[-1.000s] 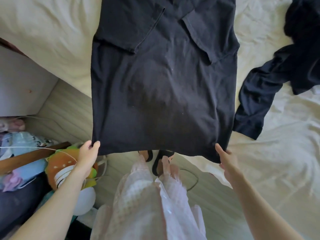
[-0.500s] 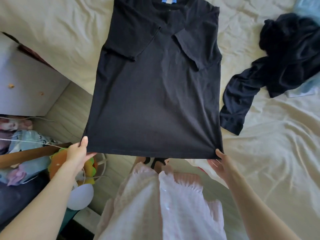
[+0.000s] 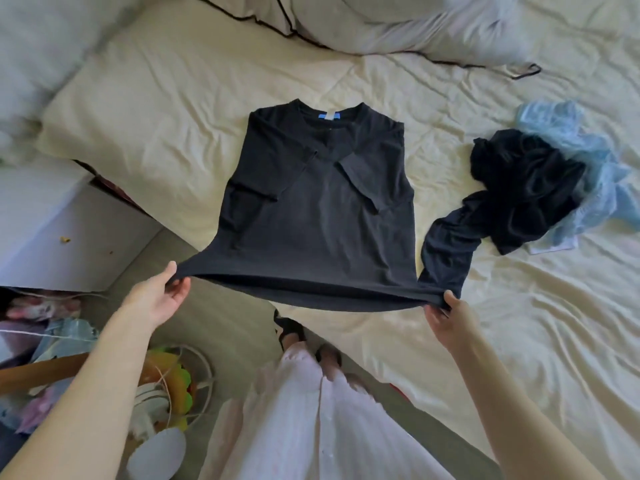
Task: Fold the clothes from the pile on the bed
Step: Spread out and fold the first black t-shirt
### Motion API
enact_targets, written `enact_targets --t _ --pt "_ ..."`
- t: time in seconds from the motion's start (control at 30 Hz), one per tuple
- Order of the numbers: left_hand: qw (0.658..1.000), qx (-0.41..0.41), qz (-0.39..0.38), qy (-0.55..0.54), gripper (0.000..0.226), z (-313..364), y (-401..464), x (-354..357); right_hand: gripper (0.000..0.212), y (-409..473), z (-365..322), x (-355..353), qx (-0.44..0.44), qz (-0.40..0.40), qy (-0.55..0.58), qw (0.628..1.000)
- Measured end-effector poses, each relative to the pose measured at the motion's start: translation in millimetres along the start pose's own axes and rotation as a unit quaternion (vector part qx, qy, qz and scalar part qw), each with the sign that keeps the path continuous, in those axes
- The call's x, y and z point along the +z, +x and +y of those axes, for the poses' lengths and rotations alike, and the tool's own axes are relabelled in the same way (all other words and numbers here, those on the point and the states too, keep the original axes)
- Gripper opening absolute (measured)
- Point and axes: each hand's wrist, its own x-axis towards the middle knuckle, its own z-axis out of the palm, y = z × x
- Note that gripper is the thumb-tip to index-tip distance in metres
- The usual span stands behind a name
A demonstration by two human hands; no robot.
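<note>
A black cotton T-shirt (image 3: pixel 322 216), sleeves tucked in, is spread on the cream bed sheet (image 3: pixel 166 109); its hem corners are pinched by the left hand (image 3: pixel 157 296) and right hand (image 3: pixel 448 318). Folding hem toward collar seems next

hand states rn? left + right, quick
Left hand: closed, pinching the bottom-left hem corner of the black T-shirt.
Right hand: closed, pinching the bottom-right hem corner of the same shirt.
</note>
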Motion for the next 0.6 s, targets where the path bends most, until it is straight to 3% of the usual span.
enact_targets --t 0.17,0.23,0.3,0.6 --pt "0.997 0.010 -0.056 -0.056 0.012 48 7 68 0.034 7 -44 61 -0.056 -0.015 -0.021 0.998" --pt "0.995 0.021 -0.070 -0.066 0.011 67 15 96 0.026 15 -64 88 -0.056 -0.028 0.026 0.998" --pt "0.993 0.035 -0.087 -0.068 0.012 84 27 125 0.004 25 -84 118 -0.076 -0.018 0.061 0.995" --pt "0.993 0.049 -0.090 -0.056 0.012 152 110 247 0.006 94 -148 244 -0.116 0.002 0.040 0.992"
